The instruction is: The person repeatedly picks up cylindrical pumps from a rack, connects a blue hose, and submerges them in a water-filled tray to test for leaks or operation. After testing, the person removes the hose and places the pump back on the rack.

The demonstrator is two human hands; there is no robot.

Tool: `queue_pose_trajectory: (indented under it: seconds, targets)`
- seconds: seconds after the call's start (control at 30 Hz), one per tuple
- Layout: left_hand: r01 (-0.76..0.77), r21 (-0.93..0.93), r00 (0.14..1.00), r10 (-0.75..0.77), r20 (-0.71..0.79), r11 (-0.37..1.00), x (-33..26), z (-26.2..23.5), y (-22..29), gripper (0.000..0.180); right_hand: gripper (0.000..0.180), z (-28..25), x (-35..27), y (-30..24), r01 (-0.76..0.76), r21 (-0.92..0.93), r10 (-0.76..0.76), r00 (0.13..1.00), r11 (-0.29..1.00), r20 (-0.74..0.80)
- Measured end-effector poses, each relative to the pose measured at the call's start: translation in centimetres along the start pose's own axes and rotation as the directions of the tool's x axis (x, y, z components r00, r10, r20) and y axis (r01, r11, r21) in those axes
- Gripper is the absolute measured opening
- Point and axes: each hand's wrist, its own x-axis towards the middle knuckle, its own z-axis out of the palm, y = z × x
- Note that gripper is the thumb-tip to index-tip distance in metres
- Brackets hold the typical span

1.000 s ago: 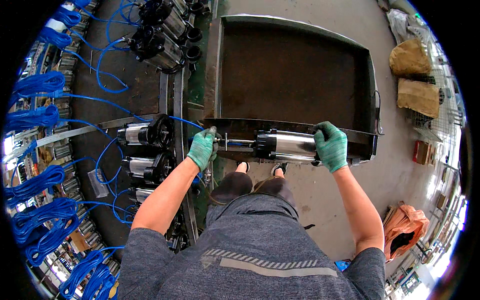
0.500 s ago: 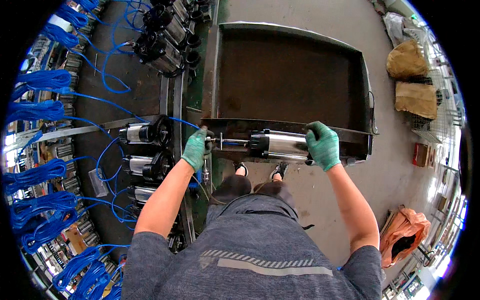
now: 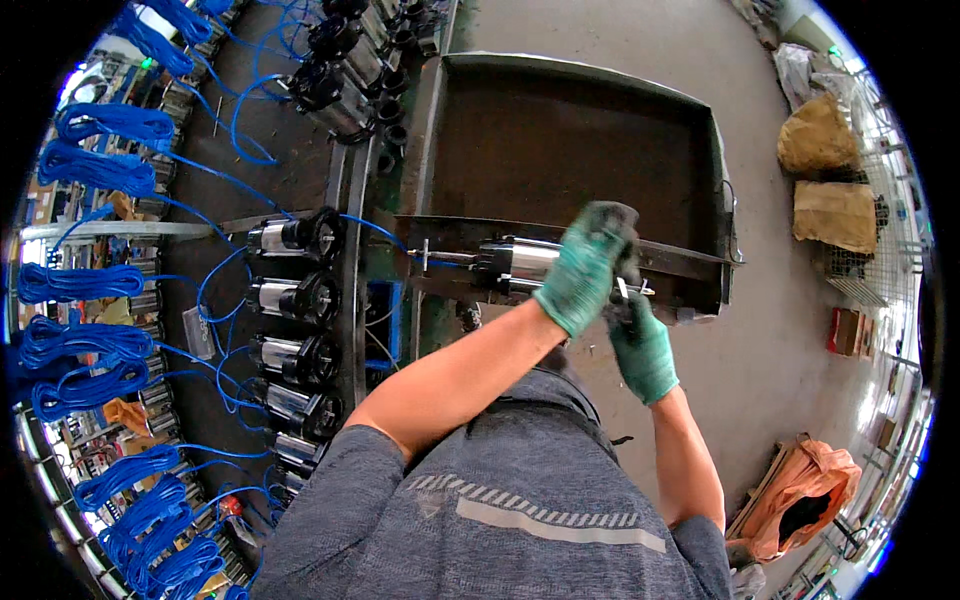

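The shiny steel cylindrical motor body with black end caps [image 3: 515, 265] lies on its side across the near rim of the large dark rectangular metal tray [image 3: 570, 150], long axis running left to right. The left hand [image 3: 585, 265], in a green knit glove, reaches across and is wrapped over the cylinder's right end, its grip clamped on the housing. Directly below that grip, the right hand [image 3: 640, 345], also green-gloved, is closed around a small metal fitting [image 3: 628, 290] at the same end; the left hand is the nearer to the cylinder's middle. Left of both grips, a thin shaft [image 3: 440, 258] projects from the body. Further left, similar cylinders [image 3: 290, 300] stand in a row on a rack with coiled blue cables [image 3: 85, 285].
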Motion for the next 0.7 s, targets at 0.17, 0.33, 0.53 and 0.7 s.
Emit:
queue_pose_trajectory:
  seconds: [0.17,0.33,0.53,0.7]
  targets:
    - [0.132,0.559,0.974,-0.211,0.079,0.819,-1.2,0.1,-2.4,0.054,0.02,-9.2,-4.3,9.7,-0.231,-0.215,0.154,0.934,0.949,-0.323]
    - [0.057,0.781,0.998,-0.059,-0.026,0.622,-4.3,-4.5,0.0,0.031,0.019,-14.8,-7.7,23.1,-0.456,-0.216,0.305,0.814,0.864,-0.495]
    - [0.209,0.583,0.928,0.028,-0.371,0.785,-7.6,-11.8,-0.4,0.026,0.027,-14.7,-2.2,29.6,-0.5,-0.167,0.388,0.807,0.85,-0.445]
    - [0.271,0.536,0.821,0.099,-0.563,0.8,-13.4,-15.3,0.2,0.022,0.037,-13.5,1.4,26.5,-0.403,-0.005,0.351,0.802,0.915,-0.484]
